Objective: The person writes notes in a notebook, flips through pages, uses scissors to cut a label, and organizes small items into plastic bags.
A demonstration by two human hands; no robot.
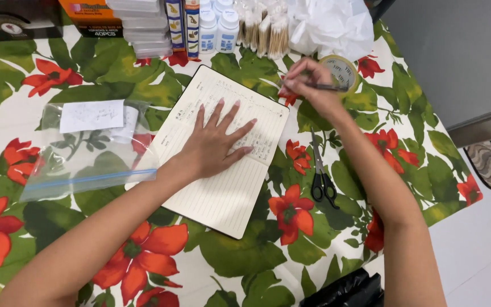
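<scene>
My left hand [216, 142] lies flat, fingers spread, on an open lined notebook [223, 193] with handwriting on its upper part. My right hand [309, 85] is raised just past the notebook's top right corner and grips a dark pen [326, 87] pointing right. A roll of clear tape [341, 71] sits right behind that hand. Black-handled scissors [320, 173] lie on the floral tablecloth [228, 256] to the right of the notebook, under my right forearm.
A clear zip bag [86, 153] with a white paper slip inside lies left of the notebook. Along the far edge stand white bottles [217, 28], bundles of cotton swabs [265, 31], stacked clear boxes [143, 28], an orange box and white plastic [331, 25]. A black bag [348, 290] sits at the near edge.
</scene>
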